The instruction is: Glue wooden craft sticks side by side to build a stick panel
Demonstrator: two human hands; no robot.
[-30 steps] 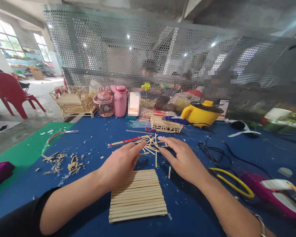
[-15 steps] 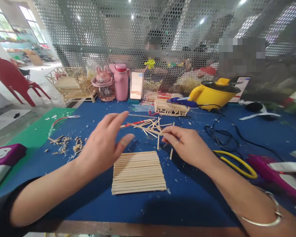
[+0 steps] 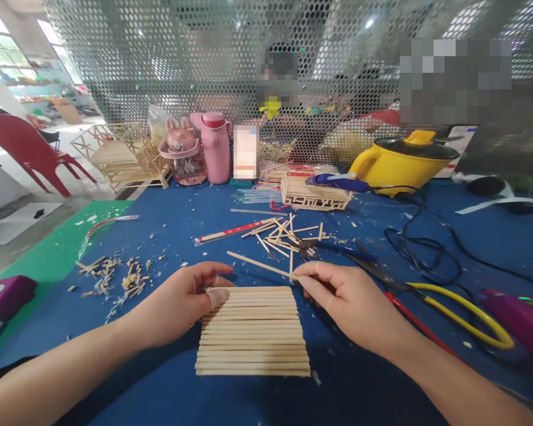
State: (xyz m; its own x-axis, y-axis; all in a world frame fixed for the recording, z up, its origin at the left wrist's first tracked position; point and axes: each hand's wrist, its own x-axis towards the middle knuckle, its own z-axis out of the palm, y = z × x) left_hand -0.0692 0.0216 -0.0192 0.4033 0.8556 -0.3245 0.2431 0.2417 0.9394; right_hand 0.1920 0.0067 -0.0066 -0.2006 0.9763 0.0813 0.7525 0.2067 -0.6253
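A flat panel of wooden sticks laid side by side rests on the blue table cover. My left hand touches the panel's upper left corner, thumb pressed on the top stick, fingers curled. My right hand pinches one thin wooden stick by its right end, just above the panel's upper right corner; the stick slants up to the left. A loose heap of sticks lies farther back.
Yellow-handled cutters and a black cable lie to the right. A yellow pot, blue glue gun, small stick frame, pink bottles and stick models stand at the back. Wood scraps left. People sit behind the mesh.
My right hand picked one stick out of the heap and drew it back to the panel's top edge. My left hand came down from the air onto the panel's left corner.
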